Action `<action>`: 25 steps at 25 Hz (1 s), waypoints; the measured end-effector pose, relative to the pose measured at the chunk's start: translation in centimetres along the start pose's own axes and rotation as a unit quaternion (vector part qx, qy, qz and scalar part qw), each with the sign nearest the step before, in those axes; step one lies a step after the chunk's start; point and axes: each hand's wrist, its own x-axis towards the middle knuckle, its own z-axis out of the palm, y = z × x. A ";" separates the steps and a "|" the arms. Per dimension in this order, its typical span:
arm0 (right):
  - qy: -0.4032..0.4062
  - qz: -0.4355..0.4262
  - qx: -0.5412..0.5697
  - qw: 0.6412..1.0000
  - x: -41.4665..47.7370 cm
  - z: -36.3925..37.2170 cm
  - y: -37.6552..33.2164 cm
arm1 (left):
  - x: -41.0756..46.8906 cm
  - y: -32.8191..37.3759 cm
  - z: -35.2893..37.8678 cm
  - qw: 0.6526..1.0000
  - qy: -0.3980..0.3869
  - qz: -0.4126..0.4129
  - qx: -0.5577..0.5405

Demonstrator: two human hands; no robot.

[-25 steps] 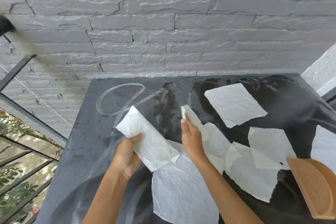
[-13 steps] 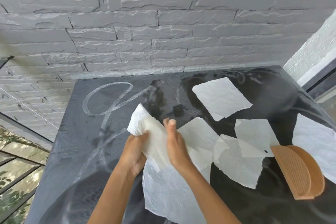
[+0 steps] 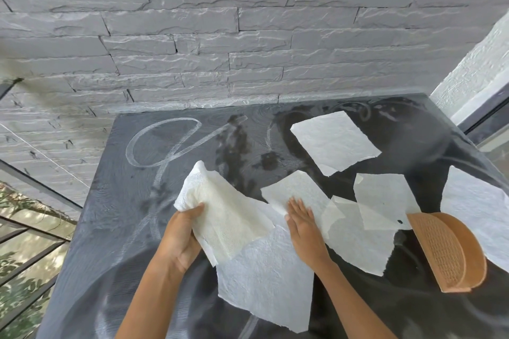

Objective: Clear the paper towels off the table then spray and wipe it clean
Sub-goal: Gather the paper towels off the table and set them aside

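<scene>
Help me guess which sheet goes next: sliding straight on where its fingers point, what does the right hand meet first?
The right hand lies flat on the middle paper towel; past its far edge comes only bare table, probably passing just left of the far paper towel, though depth is unclear.

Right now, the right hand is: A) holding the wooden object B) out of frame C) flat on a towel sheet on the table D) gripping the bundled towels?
C: the right hand lies with straight fingers on a flat sheet; the left hand grips the bundled towels.
</scene>
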 end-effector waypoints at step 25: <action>0.056 0.054 -0.037 0.996 6.3 -9.7 1.6 | 2.8 -3.1 13.3 0.998 -0.059 -0.019 0.014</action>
